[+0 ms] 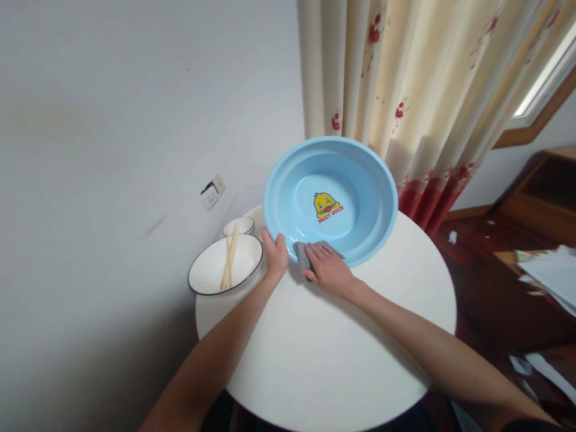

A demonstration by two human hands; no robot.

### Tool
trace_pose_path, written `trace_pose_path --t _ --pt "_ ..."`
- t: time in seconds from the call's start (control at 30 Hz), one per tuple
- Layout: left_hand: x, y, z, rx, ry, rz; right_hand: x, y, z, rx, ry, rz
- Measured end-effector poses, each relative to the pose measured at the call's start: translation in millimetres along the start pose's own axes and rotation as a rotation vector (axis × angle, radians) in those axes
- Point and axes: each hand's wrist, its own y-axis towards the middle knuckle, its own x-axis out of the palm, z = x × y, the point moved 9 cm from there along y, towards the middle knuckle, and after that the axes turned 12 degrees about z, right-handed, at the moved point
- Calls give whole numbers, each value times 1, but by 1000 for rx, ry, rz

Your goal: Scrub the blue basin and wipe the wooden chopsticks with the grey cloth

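Observation:
A light blue plastic basin with a yellow duck print stands tilted up on the round white table, its inside facing me. My left hand grips the basin's lower left rim. My right hand lies flat with fingers together on a grey cloth, pressing it against the basin's lower rim.
A white bowl with chopsticks across it sits at the table's left edge, a smaller bowl behind it. A wall with a socket is at the left, curtains behind, papers on the dark floor at right.

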Motion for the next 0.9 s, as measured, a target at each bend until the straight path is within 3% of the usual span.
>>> trace_pose_path --t 0.47,0.7,0.9 --pt "5 7 -11 -105 -19 -37 -24 1 0 33 -117 78" --pt "21 -7 -9 -262 -220 -257 -40 4 14 65 -124 120" --pt "18 -3 15 -142 -305 -225 -54 9 28 81 -112 155"
